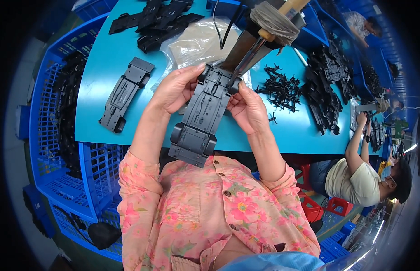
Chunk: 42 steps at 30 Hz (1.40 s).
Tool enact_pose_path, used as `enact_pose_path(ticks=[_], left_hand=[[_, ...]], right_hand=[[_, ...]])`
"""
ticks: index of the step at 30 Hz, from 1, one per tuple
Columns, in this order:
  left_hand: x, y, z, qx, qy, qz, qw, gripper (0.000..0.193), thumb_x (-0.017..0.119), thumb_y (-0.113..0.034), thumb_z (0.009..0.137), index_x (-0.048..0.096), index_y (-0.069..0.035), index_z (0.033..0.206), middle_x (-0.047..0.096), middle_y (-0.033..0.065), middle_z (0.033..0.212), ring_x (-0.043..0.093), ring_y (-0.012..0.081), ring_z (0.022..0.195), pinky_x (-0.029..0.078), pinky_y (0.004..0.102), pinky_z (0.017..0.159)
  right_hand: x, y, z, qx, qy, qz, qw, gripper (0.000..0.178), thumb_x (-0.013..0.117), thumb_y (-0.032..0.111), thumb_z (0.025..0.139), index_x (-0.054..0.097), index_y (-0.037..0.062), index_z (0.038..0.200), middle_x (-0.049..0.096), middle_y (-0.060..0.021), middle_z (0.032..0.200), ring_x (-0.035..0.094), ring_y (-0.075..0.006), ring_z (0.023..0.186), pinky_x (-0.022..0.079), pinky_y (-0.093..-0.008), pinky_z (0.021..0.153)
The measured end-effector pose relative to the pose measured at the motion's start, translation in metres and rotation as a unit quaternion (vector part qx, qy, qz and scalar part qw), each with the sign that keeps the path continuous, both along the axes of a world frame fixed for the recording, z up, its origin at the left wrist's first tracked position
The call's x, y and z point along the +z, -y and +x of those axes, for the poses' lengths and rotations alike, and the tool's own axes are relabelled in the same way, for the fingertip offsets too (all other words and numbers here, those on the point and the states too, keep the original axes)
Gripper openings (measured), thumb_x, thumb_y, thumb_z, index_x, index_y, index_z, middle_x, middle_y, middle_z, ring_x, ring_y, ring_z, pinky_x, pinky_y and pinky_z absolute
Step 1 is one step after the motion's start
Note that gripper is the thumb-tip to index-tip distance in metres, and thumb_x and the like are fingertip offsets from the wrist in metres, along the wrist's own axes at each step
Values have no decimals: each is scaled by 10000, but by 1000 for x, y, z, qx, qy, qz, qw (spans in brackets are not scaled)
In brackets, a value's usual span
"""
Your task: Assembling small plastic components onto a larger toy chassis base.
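Note:
Between both hands is a black plastic toy car chassis [201, 113], its far end under the tip of a screwdriver-like tool [250, 55] mounted above the table. My left hand [177, 88] grips the chassis at its far left corner, thumb near the wheel arch. On the opposite corner, my right hand [247, 106] closes its thumb and fingers round the edge. Another black chassis [126, 95] lies alone on the table to the left. To the right is a pile of small black plastic parts [281, 88], with one loose piece nearer to me.
Stacked black chassis [325, 90] cover the right of the teal table [94, 115]; more black parts [155, 20] lie far left. A clear plastic bag [196, 43] sits behind the tool. Blue crates [94, 176] stand at left. A co-worker [359, 176] sits at right near red stools [311, 210].

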<state>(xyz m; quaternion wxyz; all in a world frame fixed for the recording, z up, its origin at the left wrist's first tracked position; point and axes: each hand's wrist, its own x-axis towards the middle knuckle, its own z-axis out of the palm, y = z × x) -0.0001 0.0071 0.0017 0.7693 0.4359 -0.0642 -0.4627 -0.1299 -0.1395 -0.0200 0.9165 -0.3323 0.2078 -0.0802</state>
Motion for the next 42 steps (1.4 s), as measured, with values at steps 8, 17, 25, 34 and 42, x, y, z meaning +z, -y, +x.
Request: enact_pose_path(ticks=[8,17,25,34,42], left_hand=[[8,1,2,21,12,-2,1000,235,581,-241,824,579,-17,896,594,38,800,552,79,700,480,232,639],[9,3,2,6,10,-4,1000,262,567,-265,833,581,-11,895,596,40,792,550,79,680,477,221,620],[10,4,2,14,8,-6,1000,245,579,-256,826,582,-16,876,590,31,772,547,73,653,473,211,596],[10,4,1,27,9,10,1000,244,599,-254,813,582,-16,868,565,7,734,508,58,624,457,204,587],[12,4,1,16,11,6,1000,240,592,-265,817,584,-28,849,565,0,726,510,54,630,451,197,578]], right_hand=[[6,-1,4,20,28,-8,999,303,584,286,815,558,40,991,595,-82,920,547,-174,825,448,-334,757],[8,0,2,15,23,-19,999,305,587,282,814,556,36,991,590,-79,904,541,-165,805,454,-330,743],[8,0,4,15,19,-28,999,300,585,281,816,561,32,982,590,-67,879,534,-153,782,452,-321,732],[9,0,3,15,22,-35,999,301,585,282,816,563,29,977,590,-57,864,530,-142,767,450,-313,720],[11,0,4,16,27,-36,999,293,586,272,816,564,27,975,593,-62,870,538,-144,768,449,-300,719]])
